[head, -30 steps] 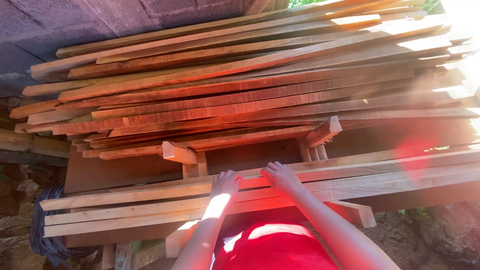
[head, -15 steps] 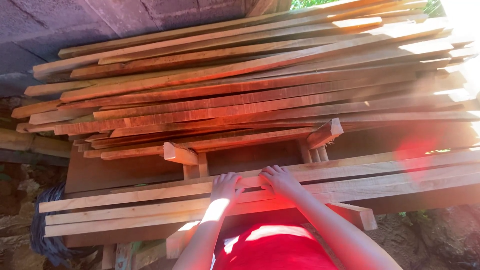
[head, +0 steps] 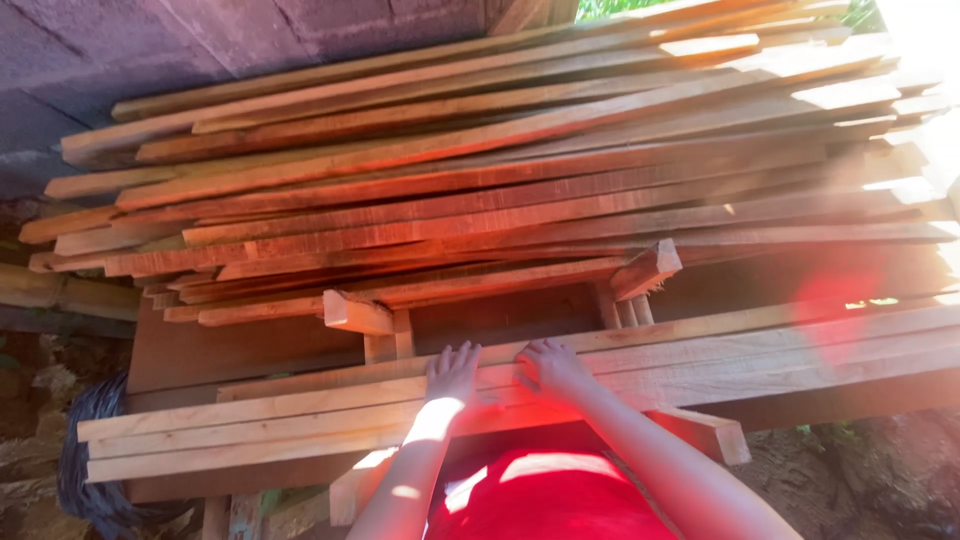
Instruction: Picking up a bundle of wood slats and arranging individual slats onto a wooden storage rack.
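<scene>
My left hand (head: 452,372) lies flat with fingers spread on a long pale wooden plank (head: 250,412) at the front of a low stack. My right hand (head: 553,366) rests beside it on the same run of planks (head: 780,350), fingers curled over the plank's far edge. Both arms reach out from my red shirt (head: 545,495) at the bottom. Behind the hands, short wooden blocks (head: 358,312) prop up a big pile of reddish boards (head: 480,190).
A grey block wall (head: 150,45) stands behind the board pile. A dark coiled hose or netting (head: 85,470) lies on the dirt at lower left. A short block (head: 710,432) sticks out under the front planks at right. Bright sun glares at upper right.
My left hand has opened from a curled grip to flat, spread fingers on the plank. My right hand shifted slightly left. The planks stay where they were.
</scene>
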